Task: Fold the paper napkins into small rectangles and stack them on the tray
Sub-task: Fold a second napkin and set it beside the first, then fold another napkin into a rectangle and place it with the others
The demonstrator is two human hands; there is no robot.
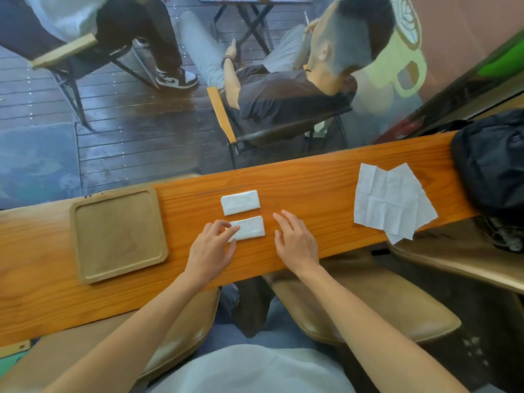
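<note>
Paper napkins folded into small white rectangles lie side by side at the middle of the wooden tabletop point(326, 177): the far folded napkin point(240, 202) sits alone, and the near folded napkin point(249, 228) lies just in front of it, apart from it by a narrow strip of wood. The left hand point(212, 248) pinches the left end of the near folded napkin, its thumb and fingers point(234, 230) curled onto the paper's edge. The right hand point(295, 242) rests just to the right of that napkin, fingers straight and loosely spread, holding nothing. To the left, the square brown tray point(82, 239) sits on the tabletop, well apart from both rectangles. To the right, a loose pile of unfolded napkins point(388, 199) overlaps at angles, one corner hanging past the near edge, beside a black bag point(493, 163).
</note>
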